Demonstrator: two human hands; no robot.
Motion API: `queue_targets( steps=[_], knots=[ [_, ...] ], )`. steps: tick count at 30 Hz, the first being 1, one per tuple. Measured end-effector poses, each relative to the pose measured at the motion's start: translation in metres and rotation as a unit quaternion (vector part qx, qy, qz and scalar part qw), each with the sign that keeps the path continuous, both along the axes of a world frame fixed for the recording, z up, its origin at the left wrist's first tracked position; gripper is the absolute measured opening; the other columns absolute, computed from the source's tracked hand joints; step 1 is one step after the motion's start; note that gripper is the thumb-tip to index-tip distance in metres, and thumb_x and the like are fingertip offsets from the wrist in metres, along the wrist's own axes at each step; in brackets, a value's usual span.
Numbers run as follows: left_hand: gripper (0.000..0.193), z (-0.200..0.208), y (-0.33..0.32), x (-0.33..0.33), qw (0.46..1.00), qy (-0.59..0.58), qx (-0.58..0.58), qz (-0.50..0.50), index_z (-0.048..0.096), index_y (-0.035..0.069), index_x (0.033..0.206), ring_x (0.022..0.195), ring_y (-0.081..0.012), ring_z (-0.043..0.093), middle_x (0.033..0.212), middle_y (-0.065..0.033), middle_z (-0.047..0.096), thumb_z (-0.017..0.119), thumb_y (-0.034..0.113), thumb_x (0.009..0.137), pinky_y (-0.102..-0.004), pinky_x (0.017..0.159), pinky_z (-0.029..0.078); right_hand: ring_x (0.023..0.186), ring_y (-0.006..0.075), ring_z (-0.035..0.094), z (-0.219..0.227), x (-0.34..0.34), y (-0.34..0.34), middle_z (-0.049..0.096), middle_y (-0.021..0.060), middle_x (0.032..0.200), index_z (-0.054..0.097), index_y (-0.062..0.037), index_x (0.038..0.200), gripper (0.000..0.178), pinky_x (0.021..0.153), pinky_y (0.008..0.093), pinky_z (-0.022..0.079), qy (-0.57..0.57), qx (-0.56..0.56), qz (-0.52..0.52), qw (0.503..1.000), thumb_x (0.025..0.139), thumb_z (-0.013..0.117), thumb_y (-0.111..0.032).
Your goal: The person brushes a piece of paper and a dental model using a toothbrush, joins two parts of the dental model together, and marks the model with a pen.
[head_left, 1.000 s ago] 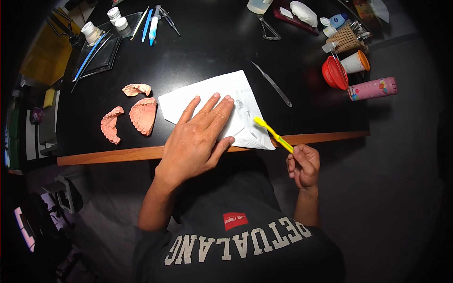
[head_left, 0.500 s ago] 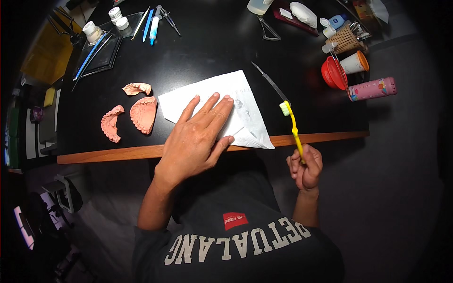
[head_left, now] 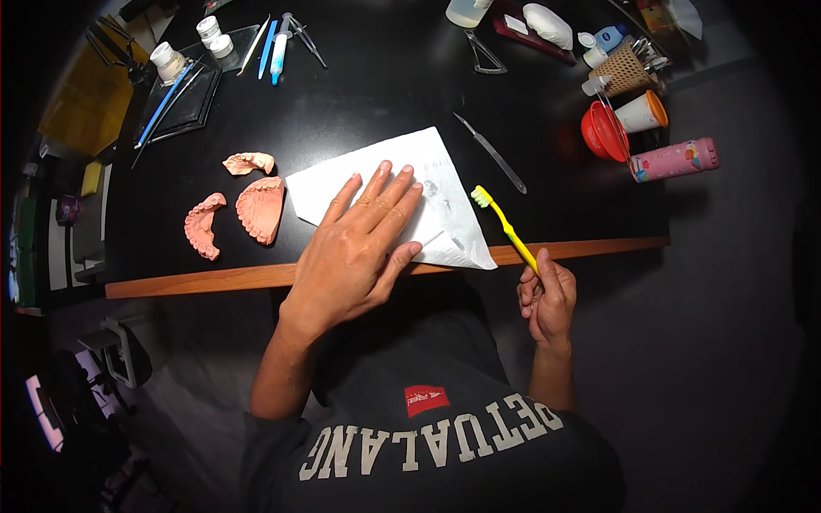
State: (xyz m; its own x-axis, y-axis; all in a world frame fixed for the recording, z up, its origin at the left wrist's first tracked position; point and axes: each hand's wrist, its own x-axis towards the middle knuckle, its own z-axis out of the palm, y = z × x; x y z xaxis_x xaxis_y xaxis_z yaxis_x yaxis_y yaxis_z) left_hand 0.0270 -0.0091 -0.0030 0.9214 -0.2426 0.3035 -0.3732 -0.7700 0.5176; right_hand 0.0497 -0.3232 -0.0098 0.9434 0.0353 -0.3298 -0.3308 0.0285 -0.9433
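Note:
My left hand [head_left: 355, 239] lies flat with fingers spread on a white sheet of paper [head_left: 436, 158] at the table's near edge. Grey smudges mark the paper to the right of my fingers, and its lower corner is folded over. In my right hand [head_left: 549, 295] a yellow toothbrush [head_left: 513, 235] is gripped by the end of its handle. Its pale bristles are up beside the paper's right edge, touching neither my left hand nor the scalpel [head_left: 492, 152] lying beyond. Left of the paper rest three pink dental casts [head_left: 260, 209], one a full arch and two smaller curved pieces.
At the back left are white jars [head_left: 168, 60], a dark glass slab [head_left: 192, 103], a syringe [head_left: 280, 56] and slim tools. A metal caliper [head_left: 485, 56] lies at the back. The right side holds a woven basket [head_left: 620, 73], a red bowl [head_left: 603, 132] and a pink bottle [head_left: 676, 160].
The toothbrush has swung left in my right hand, its head moving from near the scalpel's handle to the paper's right edge. My left hand stays in place on the paper.

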Motion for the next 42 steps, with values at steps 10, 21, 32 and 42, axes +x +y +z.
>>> queue_targets(
  steps=[10,21,32,42],
  knots=[
    [0.053,0.007,-0.010,-0.012,0.993,-0.092,-0.068,-0.016,0.074,0.009,0.131,0.126,-0.0322,0.061,0.136,-0.0110,0.069,0.087,0.024,0.082,-0.0464,0.105,0.045,0.038,0.0082,0.048,-0.001,0.003,-0.002,0.057,0.0044,0.054,0.066,-0.0026,0.080,0.051,0.036,0.0208,0.039,-0.004,0.018,0.010,1.000,0.113,0.057,-0.040],
    [0.006,0.001,-0.037,-0.003,0.934,-0.084,-0.328,0.111,0.075,0.000,0.097,0.074,-0.0237,0.070,0.087,-0.0108,0.072,0.077,0.001,0.091,-0.0337,0.066,0.053,0.042,0.0077,0.050,0.008,0.002,-0.008,0.058,0.0047,0.060,0.065,0.0026,0.092,0.044,0.039,0.0200,0.039,-0.048,-0.061,0.019,0.997,0.115,0.055,-0.033],
    [0.015,-0.002,-0.034,0.009,0.742,0.077,-0.657,0.105,0.062,-0.006,0.112,0.083,-0.0095,0.072,0.091,-0.0103,0.077,0.059,0.008,0.110,-0.0290,0.072,0.057,0.043,0.0041,0.044,0.017,0.013,0.046,0.056,0.0028,0.059,0.060,0.0002,0.109,0.029,0.042,0.0182,0.035,-0.154,-0.035,0.227,0.961,0.117,0.050,-0.026],
    [0.017,-0.011,-0.033,0.019,0.764,0.078,-0.623,0.151,0.067,-0.007,0.118,0.089,-0.0070,0.072,0.096,-0.0077,0.076,0.068,0.003,0.104,-0.0240,0.074,0.056,0.043,0.0033,0.039,0.022,0.018,0.041,0.050,-0.0016,0.059,0.061,-0.0001,0.106,0.030,0.041,0.0203,0.033,-0.100,-0.051,0.258,0.960,0.117,0.049,-0.025]
  ],
)
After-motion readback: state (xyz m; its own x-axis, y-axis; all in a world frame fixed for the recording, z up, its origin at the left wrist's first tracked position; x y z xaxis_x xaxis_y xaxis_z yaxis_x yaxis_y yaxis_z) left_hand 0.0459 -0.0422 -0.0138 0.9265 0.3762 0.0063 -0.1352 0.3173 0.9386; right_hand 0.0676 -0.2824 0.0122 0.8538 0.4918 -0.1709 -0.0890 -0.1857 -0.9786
